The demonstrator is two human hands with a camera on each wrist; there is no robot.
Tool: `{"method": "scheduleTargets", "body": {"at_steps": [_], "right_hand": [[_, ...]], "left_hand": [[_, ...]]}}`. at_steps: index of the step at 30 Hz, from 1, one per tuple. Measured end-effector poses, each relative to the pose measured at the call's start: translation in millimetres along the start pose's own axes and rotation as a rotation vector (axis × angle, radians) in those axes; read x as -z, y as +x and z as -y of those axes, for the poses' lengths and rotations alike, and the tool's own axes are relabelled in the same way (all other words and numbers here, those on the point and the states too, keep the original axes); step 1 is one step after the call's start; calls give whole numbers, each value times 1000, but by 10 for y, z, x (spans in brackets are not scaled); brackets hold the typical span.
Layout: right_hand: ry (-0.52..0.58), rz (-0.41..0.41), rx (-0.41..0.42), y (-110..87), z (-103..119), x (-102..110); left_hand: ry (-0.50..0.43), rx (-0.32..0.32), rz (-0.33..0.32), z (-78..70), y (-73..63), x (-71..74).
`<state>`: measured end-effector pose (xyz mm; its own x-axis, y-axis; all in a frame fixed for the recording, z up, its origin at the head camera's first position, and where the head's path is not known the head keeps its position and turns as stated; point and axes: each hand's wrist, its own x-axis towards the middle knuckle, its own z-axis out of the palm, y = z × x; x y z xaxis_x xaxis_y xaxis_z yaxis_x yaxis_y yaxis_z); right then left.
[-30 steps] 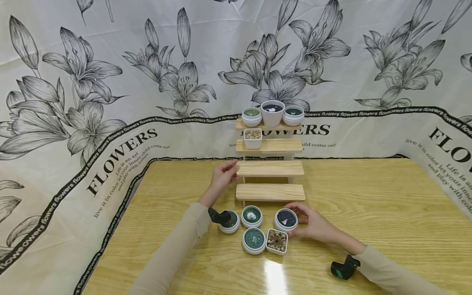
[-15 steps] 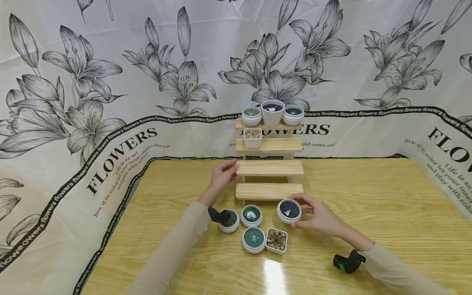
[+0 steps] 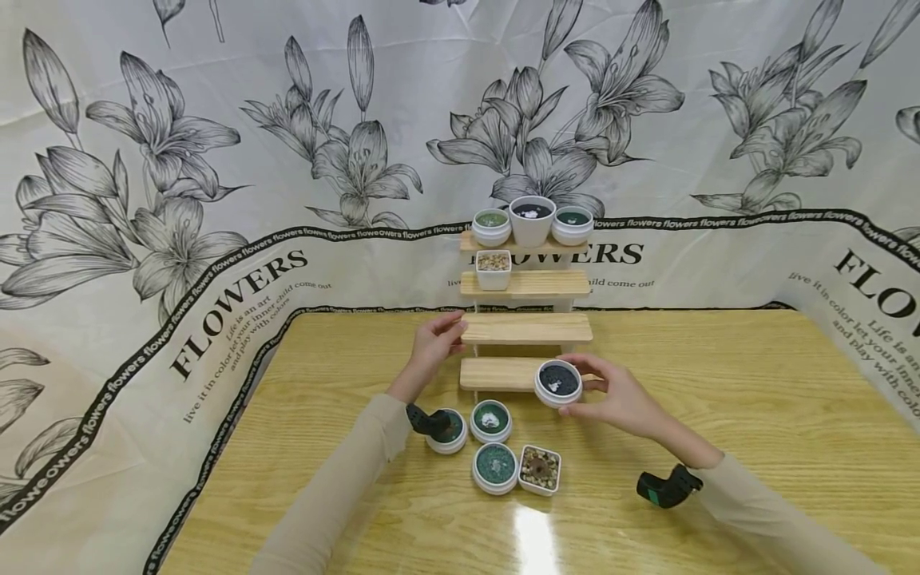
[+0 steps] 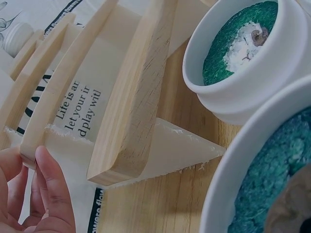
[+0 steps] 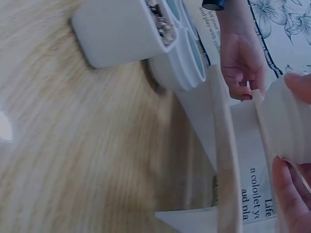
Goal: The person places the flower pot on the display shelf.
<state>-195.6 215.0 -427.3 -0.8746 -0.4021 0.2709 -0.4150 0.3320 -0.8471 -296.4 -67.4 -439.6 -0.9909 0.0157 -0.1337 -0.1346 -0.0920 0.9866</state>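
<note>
With thumb and fingers, my left hand [image 3: 431, 345] pinches the left end of a plank on a tiered wooden shelf stand [image 3: 528, 327]. In the left wrist view the fingers [image 4: 51, 179] close on that plank's end. My right hand [image 3: 620, 398] grips a round white pot [image 3: 558, 383] with dark filling and a white patch. In the head view this pot overlaps the lowest plank's right end, raised off the table; whether it touches the plank I cannot tell. The right wrist view has the same pot [image 5: 286, 124] between thumb and fingers.
Before the stand sit three round pots with green filling [image 3: 492, 421] and a square pot of pebbles [image 3: 539, 469]. Three pots [image 3: 532, 222] line the top tier. Another square pebble pot [image 3: 493, 270] stands one tier lower, at left. A flowered cloth [image 3: 374, 160] hangs behind.
My right hand has lifted the dark-filled pot from beside the square pebble pot and carried it away from me, up to the lowest plank. The left hand has stayed at the stand.
</note>
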Motion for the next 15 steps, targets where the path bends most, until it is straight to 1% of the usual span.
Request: {"method": "scheduleTargets", "body": {"at_steps": [9, 15], "right_hand": [[8, -44, -35, 176, 117, 44], [60, -70, -67, 339, 143, 98]], "left_hand": [[-24, -7, 15, 12, 3, -2], [-18, -9, 4, 25, 17, 5]]}}
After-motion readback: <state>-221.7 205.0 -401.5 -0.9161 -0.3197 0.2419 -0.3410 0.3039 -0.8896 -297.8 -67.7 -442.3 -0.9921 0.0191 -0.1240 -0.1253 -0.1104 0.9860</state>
